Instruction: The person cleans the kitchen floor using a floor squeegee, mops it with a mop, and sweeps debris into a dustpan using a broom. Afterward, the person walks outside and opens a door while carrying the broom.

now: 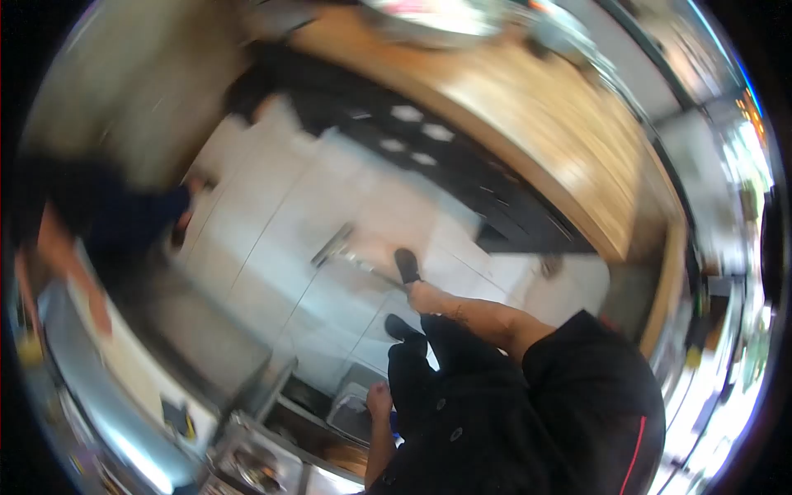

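Note:
My right hand [421, 295] is closed around the thin handle of a long tool near my shoes. Its flat grey head [332, 245] lies over the tiled floor, and motion blurs its outline. My left hand [379, 402] hangs low beside my dark trousers, fingers curled. A bit of blue [395, 424] shows next to it; whatever this hand holds is too small to make out. Just left of that hand is a grey bin [353, 404] with something pale inside.
A wooden counter [528, 124] with dark panels curves across the upper right. Another person's forearm [74, 260] reaches over a pale worktop [136, 371] at left. Metal containers [256, 462] stand at the bottom. My shoes [404, 266] are on light tiles [272, 206].

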Tool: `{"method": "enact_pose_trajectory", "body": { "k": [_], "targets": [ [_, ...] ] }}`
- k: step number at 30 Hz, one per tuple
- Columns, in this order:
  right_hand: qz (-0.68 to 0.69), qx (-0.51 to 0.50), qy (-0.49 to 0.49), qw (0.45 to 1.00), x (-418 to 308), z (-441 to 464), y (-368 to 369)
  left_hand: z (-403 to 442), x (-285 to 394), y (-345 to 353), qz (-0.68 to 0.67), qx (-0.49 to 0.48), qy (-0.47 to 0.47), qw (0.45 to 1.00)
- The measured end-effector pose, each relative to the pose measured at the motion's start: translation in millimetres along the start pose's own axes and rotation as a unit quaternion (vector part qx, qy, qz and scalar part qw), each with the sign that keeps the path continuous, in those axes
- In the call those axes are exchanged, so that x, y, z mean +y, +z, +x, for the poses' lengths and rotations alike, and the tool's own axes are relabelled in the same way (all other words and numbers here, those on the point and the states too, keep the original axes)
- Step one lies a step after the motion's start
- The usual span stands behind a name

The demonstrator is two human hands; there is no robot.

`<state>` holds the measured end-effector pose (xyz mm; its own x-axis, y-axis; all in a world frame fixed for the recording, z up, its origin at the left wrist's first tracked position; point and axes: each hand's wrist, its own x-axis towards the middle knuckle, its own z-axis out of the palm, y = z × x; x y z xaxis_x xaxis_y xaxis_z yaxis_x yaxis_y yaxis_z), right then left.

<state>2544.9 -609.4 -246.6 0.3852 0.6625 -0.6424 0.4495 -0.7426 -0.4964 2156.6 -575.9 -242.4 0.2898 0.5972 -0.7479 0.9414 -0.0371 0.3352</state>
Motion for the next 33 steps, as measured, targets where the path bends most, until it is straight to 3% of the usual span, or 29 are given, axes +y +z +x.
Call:
{"method": "enact_pose_trajectory", "body": {
  "k": [2,4,5,8,10,11,13,14,16,17,18,19,20,21,22,23,24,25,27,28,29,31,32,33],
  "targets": [
    [0.069,0.032,0.055,0.996,-1.3,-109.1,-38.5,-21.7,-8.8,-15.2,-0.037,-0.115,-0.004,0.993],
    [0.23,-0.086,0.128,0.961,26.5,-183.7,-40.2,-31.2,-25.4,-17.6,0.036,-0.161,0.045,0.985],
    [0.258,-0.06,0.143,0.954,43.0,-220.0,-38.0,-29.1,-27.4,-21.8,0.078,-0.179,0.071,0.978],
    [0.31,0.014,0.048,0.949,103.9,-318.4,-23.1,-13.5,-27.5,-17.7,0.208,-0.209,0.139,0.945],
    [0.513,-0.029,0.269,0.815,151.0,-359.0,7.6,6.2,-15.1,-11.6,0.294,-0.212,0.195,0.911],
    [0.529,-0.011,0.267,0.806,168.9,-385.8,10.2,17.5,-4.0,-8.0,0.34,-0.21,0.227,0.888],
    [0.812,0.087,0.259,0.516,204.4,-444.9,13.8,42.3,23.8,6.5,0.436,-0.194,0.317,0.819],
    [0.818,0.096,0.253,0.507,230.4,-468.3,18.6,55.6,43.2,16.8,0.487,-0.176,0.378,0.767],
    [0.91,0.137,0.155,0.359,301.1,-503.7,29.2,72.4,90.3,48.4,0.551,-0.113,0.493,0.663],
    [0.912,0.134,0.151,0.357,333.7,-515.0,31.9,65.8,121.4,72.9,0.574,-0.089,0.436,0.688],
    [0.945,0.205,0.114,0.227,369.2,-529.1,31.0,48.7,145.3,97.2,0.423,-0.046,0.413,0.805],
    [0.956,0.267,0.077,0.092,402.0,-544.4,24.4,19.4,176.7,121.9,0.324,-0.068,0.378,0.865],
    [0.945,0.306,0.047,0.102,432.1,-557.8,22.4,-3.9,214.2,144.4,0.37,-0.139,0.395,0.83],
    [0.932,0.346,0.017,0.108,463.2,-570.7,11.1,-4.1,219.8,185.6,0.21,-0.122,0.28,0.929],
    [0.935,0.351,0.001,0.047,501.0,-575.7,2.7,-41.7,252.1,218.3,0.183,-0.142,0.185,0.955],
    [0.935,0.356,-0.011,-0.01,542.5,-578.3,-7.2,-49.2,263.7,254.3,0.191,-0.162,0.234,0.939],
    [0.917,0.392,-0.045,-0.058,585.5,-580.5,-17.9,-146.8,331.5,270.9,0.193,-0.194,0.261,0.926],
    [0.896,0.426,-0.077,-0.105,625.1,-578.9,-30.0,-172.2,353.0,303.3,0.221,-0.195,0.286,0.912],
    [0.867,0.46,-0.117,-0.155,713.8,-581.7,-56.5,-212.2,394.9,364.1,0.269,-0.187,0.356,0.875],
    [0.855,0.478,-0.135,-0.15,762.3,-581.4,-60.4,-231.2,414.7,387.7,0.293,-0.18,0.399,0.85],
    [0.84,0.499,-0.156,-0.145,811.6,-582.8,-63.3,-242.3,430.3,413.4,0.297,-0.179,0.386,0.855],
    [0.815,0.487,-0.16,-0.27,888.5,-596.1,-81.4,-252.2,458.9,464.3,0.283,-0.197,0.446,0.826],
    [0.814,0.489,-0.151,-0.275,910.8,-596.8,-86.6,-252.9,469.8,487.7,0.289,-0.201,0.438,0.827],
    [0.786,0.508,-0.287,-0.205,932.6,-600.5,-90.4,-252.5,482.2,510.8,0.308,-0.218,0.454,0.807]
  ]
}}
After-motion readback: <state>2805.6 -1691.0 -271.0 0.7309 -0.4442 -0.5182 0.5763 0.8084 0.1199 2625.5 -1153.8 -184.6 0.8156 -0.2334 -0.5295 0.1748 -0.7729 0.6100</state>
